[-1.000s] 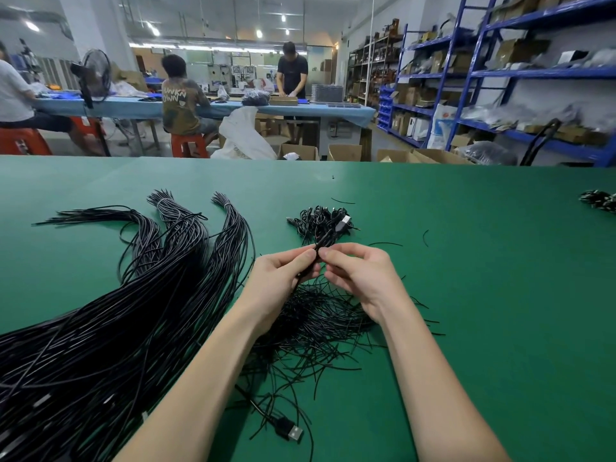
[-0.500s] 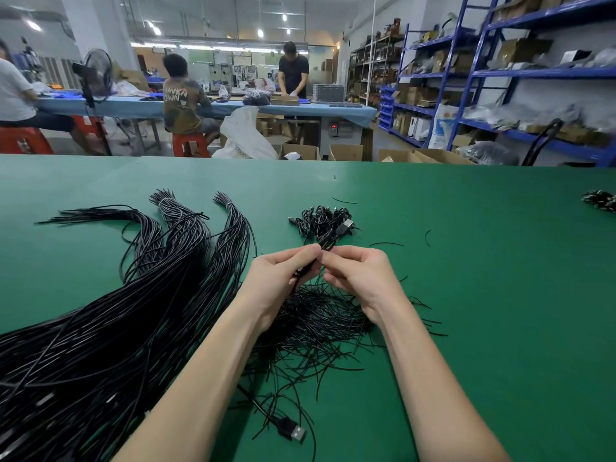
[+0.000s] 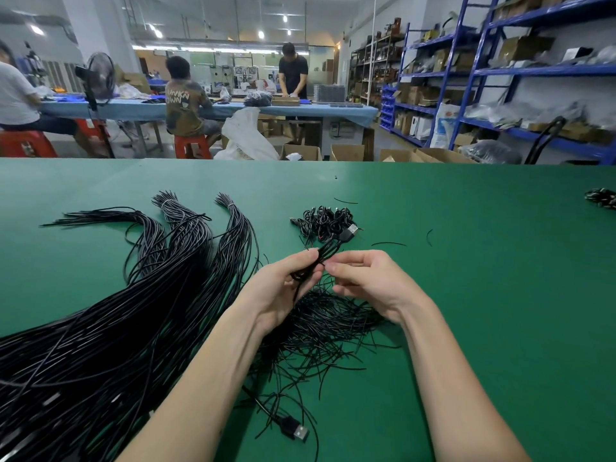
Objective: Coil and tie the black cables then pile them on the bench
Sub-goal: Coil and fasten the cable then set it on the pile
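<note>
Left hand (image 3: pixel 283 285): fingers curled round a coiled black cable (image 3: pixel 316 261), gripping it at mid-bundle above the worktop (image 3: pixel 466 261); the cable's USB plug (image 3: pixel 350 233) juts up and away from the fingertips. Right hand (image 3: pixel 363 281): just beside the left, thumb and forefinger brought together at the coil, other fingers loosely curled; whether a tie is pinched between them cannot be told. Beneath both hands: a loose heap of thin black tie wires (image 3: pixel 320 325), spread on the green surface. Beyond the hands: a small pile of coiled, tied cables (image 3: pixel 323 220), lying near the held plug. To the left: a large mass of long uncoiled black cables (image 3: pixel 116 328), fanned into several bunches whose far ends are banded. Near edge, between the forearms: one cable end with a USB connector (image 3: pixel 295 430) lying flat. Far right edge: another small dark cable bundle (image 3: pixel 601 198). A few stray wire pieces (image 3: pixel 388 244) lie scattered to the right of the pile.
</note>
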A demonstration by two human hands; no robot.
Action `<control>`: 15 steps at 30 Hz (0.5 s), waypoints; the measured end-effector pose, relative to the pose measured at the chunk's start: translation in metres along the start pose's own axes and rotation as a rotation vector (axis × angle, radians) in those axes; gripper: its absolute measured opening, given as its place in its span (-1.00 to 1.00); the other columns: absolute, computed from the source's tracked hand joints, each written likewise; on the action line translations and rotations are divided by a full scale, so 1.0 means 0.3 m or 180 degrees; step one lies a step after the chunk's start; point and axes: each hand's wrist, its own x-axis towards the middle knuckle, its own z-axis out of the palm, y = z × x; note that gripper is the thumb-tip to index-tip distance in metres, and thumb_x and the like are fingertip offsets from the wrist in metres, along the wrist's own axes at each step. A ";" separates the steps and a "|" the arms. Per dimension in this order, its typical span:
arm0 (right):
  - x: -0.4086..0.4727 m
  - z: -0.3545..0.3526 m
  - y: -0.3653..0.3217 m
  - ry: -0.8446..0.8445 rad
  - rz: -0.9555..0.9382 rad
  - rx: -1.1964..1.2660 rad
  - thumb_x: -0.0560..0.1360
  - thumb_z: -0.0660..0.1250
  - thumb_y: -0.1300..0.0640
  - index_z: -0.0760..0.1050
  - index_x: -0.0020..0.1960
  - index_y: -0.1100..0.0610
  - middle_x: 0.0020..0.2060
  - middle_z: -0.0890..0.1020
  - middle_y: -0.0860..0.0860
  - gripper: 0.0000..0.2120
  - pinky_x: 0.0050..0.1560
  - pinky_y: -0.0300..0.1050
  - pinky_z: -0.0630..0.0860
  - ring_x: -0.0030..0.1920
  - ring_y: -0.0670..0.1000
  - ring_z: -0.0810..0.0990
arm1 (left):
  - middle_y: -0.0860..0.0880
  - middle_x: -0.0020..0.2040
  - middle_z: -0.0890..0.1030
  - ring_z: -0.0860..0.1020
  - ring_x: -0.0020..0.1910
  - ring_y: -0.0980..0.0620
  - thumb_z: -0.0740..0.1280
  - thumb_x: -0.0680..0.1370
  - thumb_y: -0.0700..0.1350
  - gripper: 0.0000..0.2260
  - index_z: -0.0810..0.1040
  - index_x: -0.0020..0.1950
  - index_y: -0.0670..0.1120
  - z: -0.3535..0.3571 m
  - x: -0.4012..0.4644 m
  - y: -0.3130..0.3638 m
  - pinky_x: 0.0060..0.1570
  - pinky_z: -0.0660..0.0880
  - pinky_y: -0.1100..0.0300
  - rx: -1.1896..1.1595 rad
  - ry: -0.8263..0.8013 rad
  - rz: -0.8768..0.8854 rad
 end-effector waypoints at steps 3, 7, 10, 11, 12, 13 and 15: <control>0.000 0.002 0.012 -0.0072 0.0043 0.0158 0.54 0.43 0.34 0.64 -0.01 0.27 0.00 0.66 0.19 -0.95 -0.22 -0.28 0.61 -0.21 -0.04 0.63 | -0.18 -0.17 0.70 0.69 -0.27 0.04 0.51 0.33 -0.22 -0.88 0.74 -0.19 -0.25 0.001 -0.007 0.003 -0.23 0.64 0.28 -0.0125 0.0011 -0.0225; -0.011 -0.024 0.017 -0.0373 -0.0120 -0.0103 0.56 0.41 0.31 0.65 0.07 0.27 -0.10 0.66 0.06 -0.90 -0.22 -0.29 0.58 -0.21 -0.10 0.57 | -0.19 -0.06 0.71 0.70 -0.18 0.03 0.47 0.40 -0.21 -0.83 0.75 -0.07 -0.25 -0.018 -0.012 0.026 -0.16 0.64 0.28 0.0229 -0.0364 -0.0283; -0.033 -0.060 0.012 -0.0675 -0.0497 -0.1028 0.58 0.40 0.29 0.69 -0.01 0.11 -0.29 0.65 -0.11 -0.87 -0.25 -0.26 0.52 -0.28 -0.16 0.51 | -0.18 -0.04 0.71 0.68 -0.16 0.05 0.45 0.42 -0.25 -0.82 0.73 -0.01 -0.26 -0.029 -0.023 0.058 -0.13 0.60 0.33 0.1006 -0.0840 -0.0323; -0.035 -0.064 0.006 -0.0712 -0.0546 -0.1378 0.60 0.38 0.30 0.68 -0.03 0.09 -0.30 0.67 -0.11 -0.84 -0.22 -0.19 0.53 -0.28 -0.17 0.52 | -0.17 -0.06 0.72 0.68 -0.16 0.05 0.46 0.41 -0.24 -0.83 0.74 -0.03 -0.25 -0.031 -0.026 0.069 -0.12 0.60 0.33 0.1316 -0.0943 -0.0332; -0.034 -0.065 -0.002 -0.0701 -0.0544 -0.1689 0.60 0.39 0.28 0.69 -0.03 0.08 -0.26 0.71 -0.06 -0.85 -0.15 -0.05 0.58 -0.24 -0.15 0.56 | -0.16 -0.08 0.72 0.68 -0.16 0.05 0.49 0.40 -0.23 -0.84 0.74 -0.05 -0.24 -0.033 -0.029 0.080 -0.10 0.59 0.33 0.1658 -0.0993 -0.0315; -0.030 -0.065 -0.009 -0.0680 -0.0537 -0.1948 0.59 0.42 0.22 0.69 -0.03 0.06 -0.18 0.74 -0.01 -0.90 0.00 0.08 0.61 -0.18 -0.10 0.60 | -0.16 -0.09 0.72 0.68 -0.15 0.05 0.51 0.39 -0.21 -0.84 0.75 -0.07 -0.22 -0.033 -0.030 0.090 -0.10 0.58 0.34 0.2019 -0.1001 -0.0275; -0.024 -0.065 -0.025 -0.0667 -0.0580 -0.2351 0.55 0.48 0.07 0.71 -0.06 -0.01 -0.10 0.76 -0.02 -0.96 0.21 0.03 0.57 -0.07 -0.04 0.68 | -0.15 -0.11 0.74 0.68 -0.17 0.08 0.56 0.40 -0.20 -0.87 0.76 -0.08 -0.19 -0.028 -0.037 0.107 -0.12 0.56 0.35 0.2704 -0.0931 -0.0157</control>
